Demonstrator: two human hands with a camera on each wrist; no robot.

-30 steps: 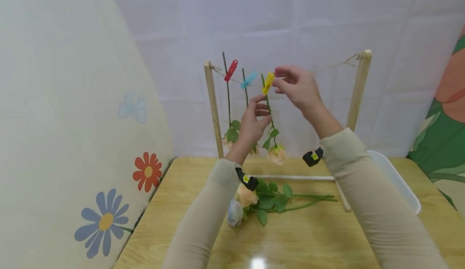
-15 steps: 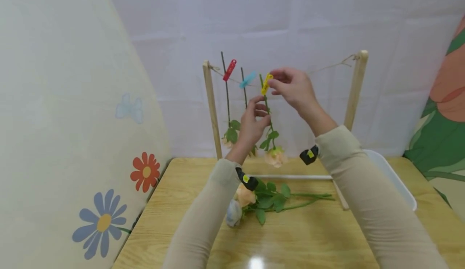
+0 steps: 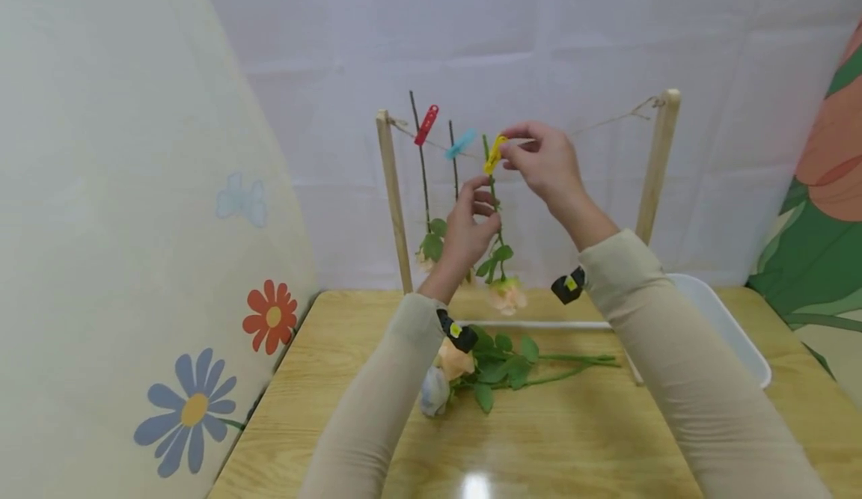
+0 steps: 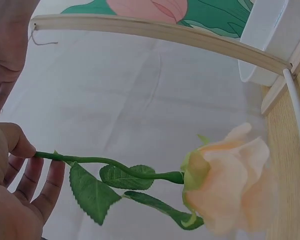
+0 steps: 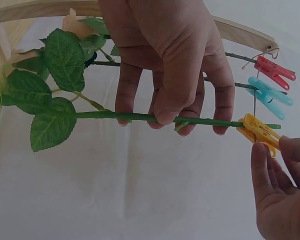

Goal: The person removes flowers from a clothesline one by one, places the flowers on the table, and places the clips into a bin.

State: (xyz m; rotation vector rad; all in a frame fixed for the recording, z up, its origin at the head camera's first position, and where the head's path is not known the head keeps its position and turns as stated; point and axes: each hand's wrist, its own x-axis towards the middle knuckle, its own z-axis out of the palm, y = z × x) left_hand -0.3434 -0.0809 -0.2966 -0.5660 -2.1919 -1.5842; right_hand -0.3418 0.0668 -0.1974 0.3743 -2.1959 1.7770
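Observation:
A peach rose hangs bloom-down, its green stem pinched between the thumb and fingers of my left hand. Near the stem's upper end, a yellow clothespin sits where the stem meets the twine. My right hand pinches that clothespin's handle end between thumb and fingers. To the left along the twine, a red clothespin and a light-blue clothespin each clip another rose stem. My left hand and forearm partly hide the rose under the blue one.
A wooden frame carries the twine, with a white bar low across it. On the wooden table, a peach rose and a pale-blue rose lie with leafy stems. A white tray stands at right.
My right hand has moved slightly left, its fingertips further onto the yellow clothespin. The held rose's bloom has swung a little left. My left hand keeps its pinch on the stem.

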